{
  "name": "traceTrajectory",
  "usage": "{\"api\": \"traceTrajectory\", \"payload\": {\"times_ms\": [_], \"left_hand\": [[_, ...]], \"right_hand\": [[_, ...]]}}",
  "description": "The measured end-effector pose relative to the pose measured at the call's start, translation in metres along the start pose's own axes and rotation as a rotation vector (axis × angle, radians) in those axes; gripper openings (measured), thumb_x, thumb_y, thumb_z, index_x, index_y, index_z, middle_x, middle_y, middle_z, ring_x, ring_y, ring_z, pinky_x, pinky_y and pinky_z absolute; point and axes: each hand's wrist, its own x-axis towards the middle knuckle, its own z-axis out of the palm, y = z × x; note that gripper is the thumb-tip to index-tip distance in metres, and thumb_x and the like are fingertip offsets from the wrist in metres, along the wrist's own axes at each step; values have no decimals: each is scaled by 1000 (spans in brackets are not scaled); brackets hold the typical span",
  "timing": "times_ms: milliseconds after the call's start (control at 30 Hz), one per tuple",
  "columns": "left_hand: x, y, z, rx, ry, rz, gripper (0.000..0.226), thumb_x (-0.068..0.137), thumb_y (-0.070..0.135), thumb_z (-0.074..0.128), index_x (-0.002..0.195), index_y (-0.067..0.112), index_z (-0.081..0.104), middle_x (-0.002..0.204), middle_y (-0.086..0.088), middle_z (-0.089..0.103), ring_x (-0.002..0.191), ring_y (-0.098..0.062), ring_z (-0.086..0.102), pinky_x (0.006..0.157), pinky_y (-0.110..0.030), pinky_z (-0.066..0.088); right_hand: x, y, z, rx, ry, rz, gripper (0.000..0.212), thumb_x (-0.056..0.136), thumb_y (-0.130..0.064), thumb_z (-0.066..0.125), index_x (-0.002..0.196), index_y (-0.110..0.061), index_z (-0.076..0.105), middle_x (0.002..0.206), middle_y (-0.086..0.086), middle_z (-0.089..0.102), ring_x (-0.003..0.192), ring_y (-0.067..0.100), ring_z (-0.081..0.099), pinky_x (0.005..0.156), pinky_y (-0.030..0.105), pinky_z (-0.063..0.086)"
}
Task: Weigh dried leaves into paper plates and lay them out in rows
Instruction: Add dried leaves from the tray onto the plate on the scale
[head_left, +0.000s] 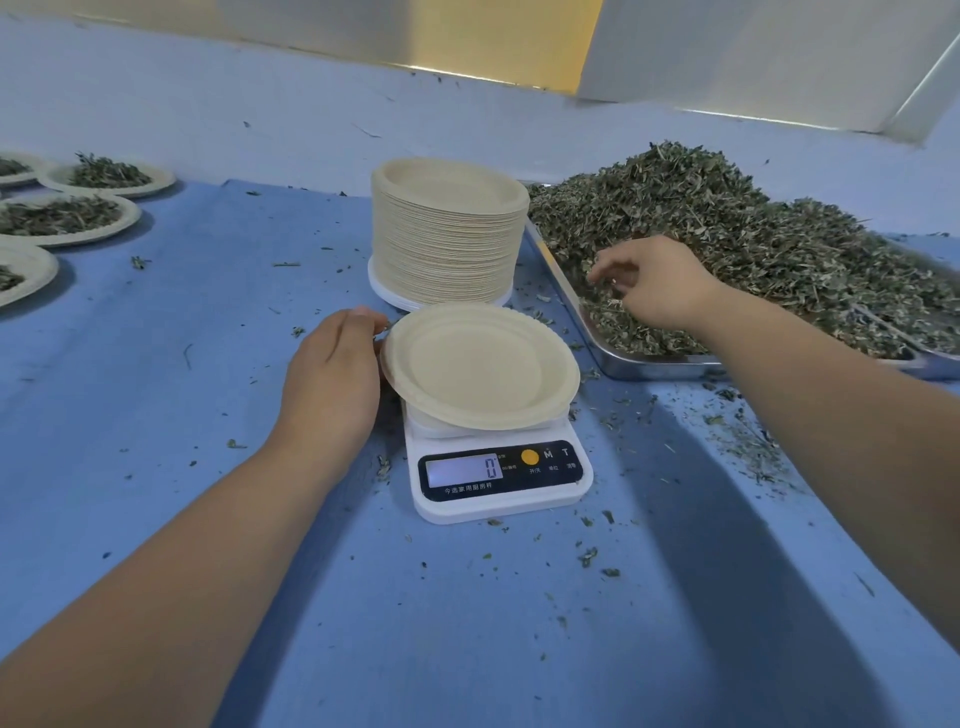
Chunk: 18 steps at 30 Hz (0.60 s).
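An empty paper plate (480, 366) sits on a white kitchen scale (501, 475) whose display reads 0. My left hand (335, 376) is beside the plate's left rim, its fingertips at the edge. My right hand (652, 283) reaches into the heap of dried leaves (753, 244) on a metal tray (623, 364), fingers curled down among the leaves. Whether it holds any leaves is hidden. A tall stack of empty paper plates (449, 234) stands just behind the scale.
Several filled paper plates (67, 218) lie in rows at the far left on the blue cloth (208, 312). Loose leaf bits are scattered around the scale and in front of the tray. A wall rises behind the table.
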Motion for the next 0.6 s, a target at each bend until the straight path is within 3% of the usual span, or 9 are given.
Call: {"api": "traceTrajectory", "payload": {"times_ms": [67,167,233,300,367,467,533,600], "left_hand": [[0,0,0,-1,0,-6,40,69,63,38,81,45,72,92,18,71,106,-13,65,103,-50,51],[1,0,0,1,2,-7,40,69,62,37,80,45,72,96,16,71,107,-12,64,104,-50,51],[1,0,0,2,-2,-4,40,70,62,38,79,44,72,95,16,71,107,-12,65,103,-50,51],[1,-1,1,2,-4,-3,42,69,63,37,80,43,72,95,16,72,106,-12,65,103,-50,51],[2,-2,0,3,-3,0,45,69,63,37,82,40,73,97,14,72,107,-13,65,103,-50,51],[2,-1,1,5,-1,-7,47,69,62,38,84,35,74,99,12,72,108,-14,65,103,-51,51],[2,-1,2,6,-5,0,43,71,57,40,82,33,73,95,9,72,105,-18,66,102,-53,52],[1,-2,2,17,-11,15,41,74,55,40,81,32,74,94,9,73,104,-19,66,101,-53,52]], "right_hand": [[-3,-1,2,219,-20,21,53,86,23,50,97,-23,75,140,8,59,117,13,61,93,25,56],[-4,1,2,369,29,87,39,85,17,66,94,-20,75,145,6,55,105,6,67,74,17,58],[-3,6,-1,222,89,89,30,85,8,73,96,-21,75,140,5,60,101,6,69,75,24,59],[-3,8,-3,128,67,70,38,88,12,61,100,-21,74,135,4,63,112,13,66,86,36,60],[-7,5,-1,68,52,36,48,85,17,49,101,-21,73,125,3,67,113,16,64,90,38,58],[-13,0,8,-72,165,-24,33,83,5,50,95,-17,72,102,6,72,89,19,65,83,36,56],[-11,-4,17,-210,54,-17,22,96,-14,49,109,-15,68,107,11,70,84,23,60,79,35,52],[-8,-8,25,-350,-184,24,36,108,-32,38,129,-11,59,123,16,64,100,31,58,87,37,48]]}}
